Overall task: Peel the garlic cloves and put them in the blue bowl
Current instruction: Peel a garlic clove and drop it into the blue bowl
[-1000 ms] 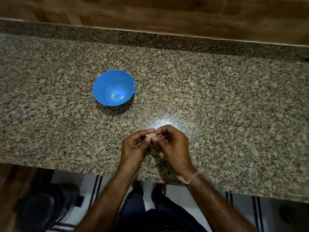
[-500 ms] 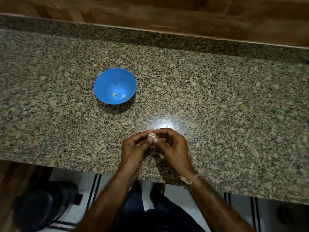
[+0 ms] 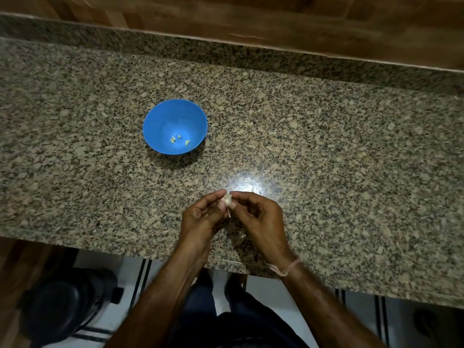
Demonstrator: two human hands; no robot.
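A blue bowl (image 3: 155, 116) stands on the speckled granite counter (image 3: 326, 151), left of centre, with three small peeled garlic cloves (image 3: 179, 140) at its bottom. Near the counter's front edge my left hand (image 3: 200, 222) and my right hand (image 3: 261, 219) meet, fingertips pinching one pale garlic clove (image 3: 227, 200) from both sides. A thin strip of skin hangs down from the clove between the hands.
A raised granite ledge and a wooden wall panel (image 3: 251, 18) run along the back of the counter. Below the front edge I see white floor with dark stripes, a black round object (image 3: 67, 305) at the lower left, and my legs.
Both hands have stayed together on the clove, turning it slightly. A strip of skin now hangs loose below it. The bowl has not moved.
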